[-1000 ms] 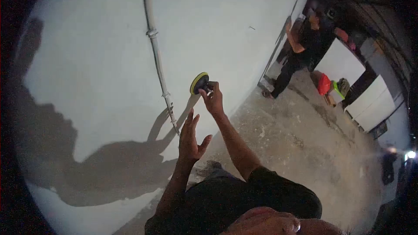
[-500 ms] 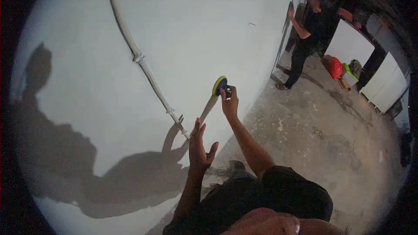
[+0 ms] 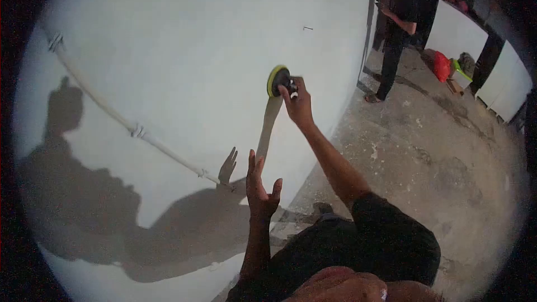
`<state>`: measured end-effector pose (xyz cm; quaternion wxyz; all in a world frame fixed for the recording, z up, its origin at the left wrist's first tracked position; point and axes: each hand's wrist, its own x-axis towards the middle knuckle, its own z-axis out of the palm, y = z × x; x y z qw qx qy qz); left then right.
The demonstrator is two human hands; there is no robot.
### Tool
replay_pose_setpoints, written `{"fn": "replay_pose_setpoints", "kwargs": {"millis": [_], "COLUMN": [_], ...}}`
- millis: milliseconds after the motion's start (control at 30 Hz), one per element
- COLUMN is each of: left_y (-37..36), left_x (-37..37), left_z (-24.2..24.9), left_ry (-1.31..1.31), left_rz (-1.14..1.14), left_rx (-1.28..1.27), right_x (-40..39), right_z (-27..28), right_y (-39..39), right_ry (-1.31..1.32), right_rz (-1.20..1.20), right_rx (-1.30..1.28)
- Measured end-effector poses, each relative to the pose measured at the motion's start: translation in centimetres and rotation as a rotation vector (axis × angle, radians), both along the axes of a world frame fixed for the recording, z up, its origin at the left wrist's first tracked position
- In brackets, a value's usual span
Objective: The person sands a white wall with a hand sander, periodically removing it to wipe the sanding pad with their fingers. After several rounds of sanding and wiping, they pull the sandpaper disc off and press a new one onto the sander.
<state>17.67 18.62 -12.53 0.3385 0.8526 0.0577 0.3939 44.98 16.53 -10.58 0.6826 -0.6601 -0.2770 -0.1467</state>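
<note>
A round pad with a yellow-green rim and a dark back is against the white wall. My right hand grips it by a small handle at its back, fingers wrapped round. Lower down, my left hand is raised beside the wall with its fingers apart and nothing in it. I cannot tell whether its fingertips touch the wall. Shadows of my arms and body fall across the wall's lower left.
A pale pipe runs slanting down the wall. At the upper right another person in dark clothes stands on the concrete floor. Behind are a red bag, a cardboard box and white panels.
My right hand and the pad have moved up the wall. My view has turned, so the pipe lies further left and more slanted. The other person's hand has come away from the wall edge.
</note>
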Motion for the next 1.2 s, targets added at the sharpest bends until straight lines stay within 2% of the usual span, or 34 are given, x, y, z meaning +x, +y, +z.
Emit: {"fn": "replay_pose_setpoints", "kwargs": {"millis": [100,167,233,333,367,433,500,600,667,700,767,833,900,933,967,1067,1167,1200], "left_y": [-0.5,-1.0,-2.0,-2.5,-2.5,-2.7,-2.9,-3.1,-3.4,-3.7,-3.5,-4.0,-4.8,-5.0,-5.1,-4.6,-3.8,-3.7], "left_x": [1.5,2.3,2.6,3.1,3.4,4.3,5.1,6.3,6.4,6.7,7.2,7.6,8.1,8.1,8.5,9.5,9.9,9.9], "left_z": [-0.4,-0.3,-1.0,-3.0,-3.1,-2.9,-3.6,-3.8,-4.7,-4.7,-5.2,-5.8,-5.1,-5.0,-4.8,-4.5,-5.5,-5.6], "left_ry": [-0.011,-0.012,-0.018,-0.024,-0.021,-0.035,-0.041,-0.017,0.01,-0.011,-0.051,-0.041,-0.033,-0.019,-0.017,-0.03,-0.023,-0.024], "left_rz": [0.03,0.054,0.089,0.151,0.156,0.164,0.187,0.228,0.24,0.242,0.246,0.269,0.258,0.252,0.251,0.244,0.241,0.232], "left_rx": [0.006,0.014,0.02,0.019,0.021,-0.017,-0.026,-0.044,-0.062,-0.061,-0.055,-0.081,-0.06,-0.034,-0.034,-0.039,-0.04,-0.03], "right_x": [4.2,8.1,12.1,13.5,14.0,15.1,14.0,15.9,17.7,17.4,15.7,16.2,17.7,18.2,18.2,16.7,16.7,16.3], "right_z": [4.0,5.8,7.6,11.6,11.0,10.0,9.8,10.6,10.5,10.3,9.5,9.9,10.6,10.7,10.4,9.4,10.8,11.8], "right_y": [-0.7,-1.6,-2.8,-5.2,-4.7,-3.8,-4.3,-4.1,-3.5,-3.7,-3.8,-4.6,-5.2,-5.0,-4.7,-4.5,-4.6,-5.0], "right_ry": [-0.154,-0.326,-0.604,-0.416,-0.413,-0.587,-0.668,-0.717,-0.555,-0.559,-0.772,-0.791,-0.732,-0.611,-0.608,-0.768,-0.776,-0.68], "right_rz": [-0.028,-0.154,-0.258,-0.046,-0.041,-0.058,0.075,0.029,0.04,0.032,0.008,0.055,-0.051,-0.034,-0.035,0.154,0.062,0.092], "right_rx": [-0.059,-0.199,-0.175,-0.272,-0.269,-0.204,-0.222,-0.266,-0.165,-0.169,-0.215,-0.275,-0.133,-0.096,-0.097,-0.195,-0.224,-0.153]}}
